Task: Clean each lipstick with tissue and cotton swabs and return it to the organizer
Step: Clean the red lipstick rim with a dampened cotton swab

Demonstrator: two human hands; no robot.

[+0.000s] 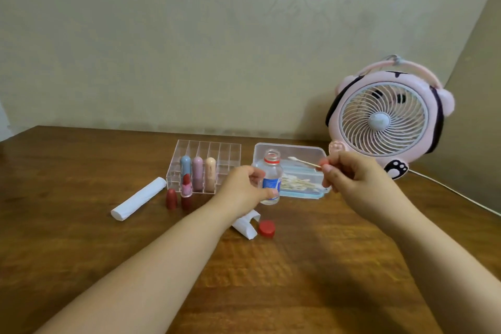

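Fingers curled: left hand (245, 187) grips open bottle (270, 179); right hand (349, 173) pinches cotton swab (303, 162), seemingly thumb-forefinger.

1. Capped lipsticks standing in the organizer (214, 150): three, namely blue (185, 165), mauve (197, 172), beige (210, 177).
2. Open lipstick (186, 192) near the organizer's front: one; loose dark red cap (171, 199) left of it: one.
3. Rolled tissue (138, 199): one; folded tissue piece (245, 226): one.
4. Bottle (270, 179): one; red bottle cap (266, 228) on the desk (81, 238): one.
5. Swab box (291, 150): one; loose swabs inside too many to count; single swab (303, 162) held up: one.
6. Pink fan (385, 116): one.

text: none legible | bottle (271, 182) label: blue/white, print too blurred
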